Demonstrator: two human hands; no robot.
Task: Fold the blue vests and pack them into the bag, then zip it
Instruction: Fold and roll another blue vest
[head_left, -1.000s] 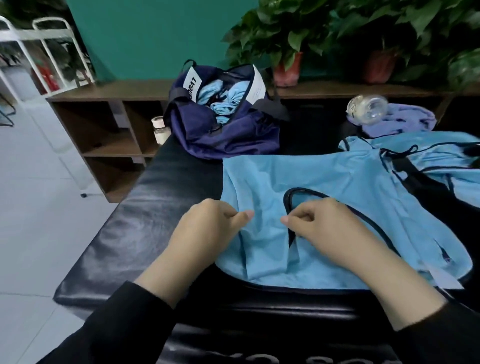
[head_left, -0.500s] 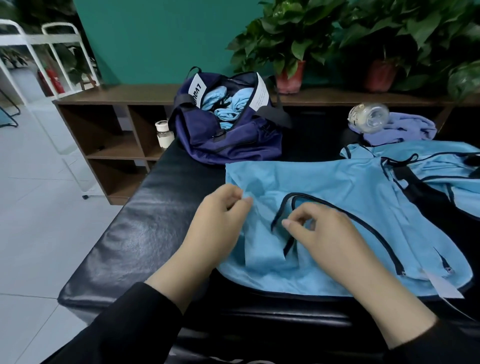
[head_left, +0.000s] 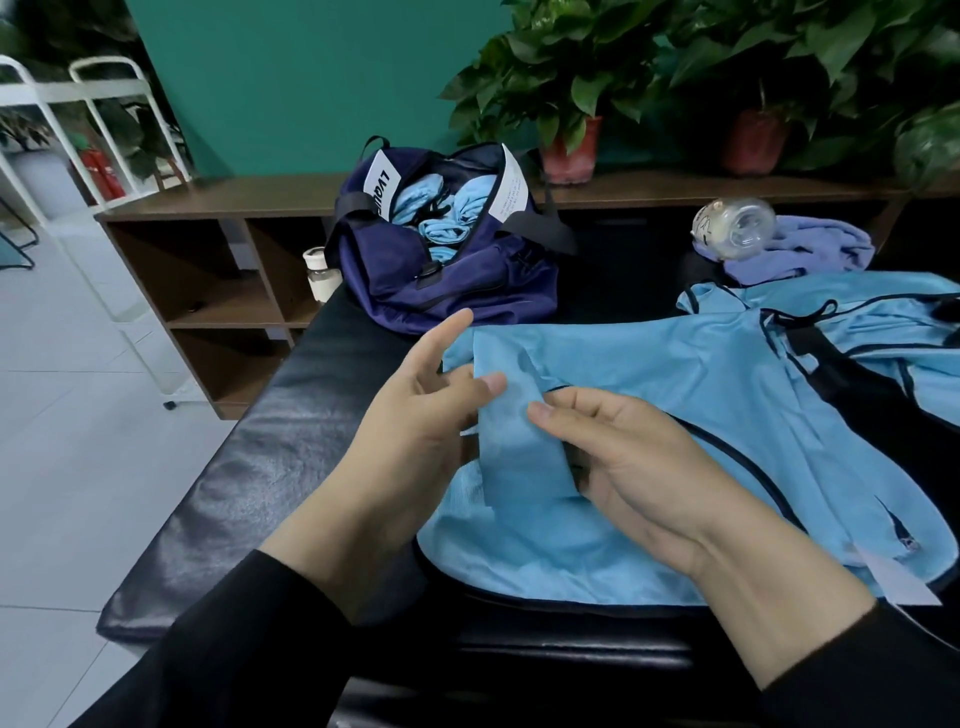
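Note:
A light blue vest (head_left: 675, 415) with dark trim lies spread on the black padded table (head_left: 234, 483). My left hand (head_left: 415, 426) and my right hand (head_left: 628, 457) both pinch a strap of this vest and hold it lifted above the cloth, thumbs on top. The navy bag (head_left: 447, 280) stands unzipped at the table's far end with rolled blue vests (head_left: 447, 223) inside. More blue vests (head_left: 883, 322) lie in a heap at the right.
A clear plastic bottle (head_left: 735, 228) lies on a purple cloth (head_left: 815, 249) at the back right. A small white-capped jar (head_left: 319, 275) stands beside the bag. Behind are a wooden shelf (head_left: 208, 260) and potted plants (head_left: 566, 93). A white rack (head_left: 67, 156) stands at the left.
Both hands have raised the vest's strap off the table and carried it toward the far edge. The camera has moved closer and tilted.

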